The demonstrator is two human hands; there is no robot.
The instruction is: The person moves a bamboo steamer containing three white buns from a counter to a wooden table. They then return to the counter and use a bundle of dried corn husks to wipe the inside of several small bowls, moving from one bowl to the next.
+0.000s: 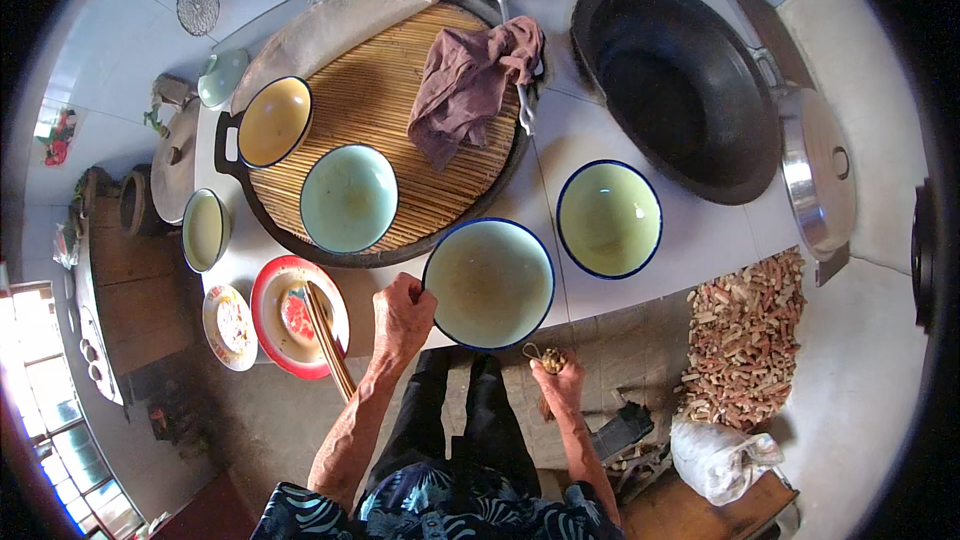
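Note:
My left hand grips the left rim of a large pale enamel bowl at the counter's front edge. In my right hand, below and right of that bowl, is a brush-like bundle with a small loop, mostly hidden by my fingers. A yellow-green enamel bowl stands to the right. Behind the large bowl, a light-blue enamel bowl and an orange-yellow bowl lie on a round slatted mat over a dark pan, with a crumpled mauve cloth.
A big black wok is at the back right, beside a metal lid. A red-rimmed enamel dish holding chopsticks, a patterned plate and a small bowl stand left. Corncobs are heaped on the floor at right.

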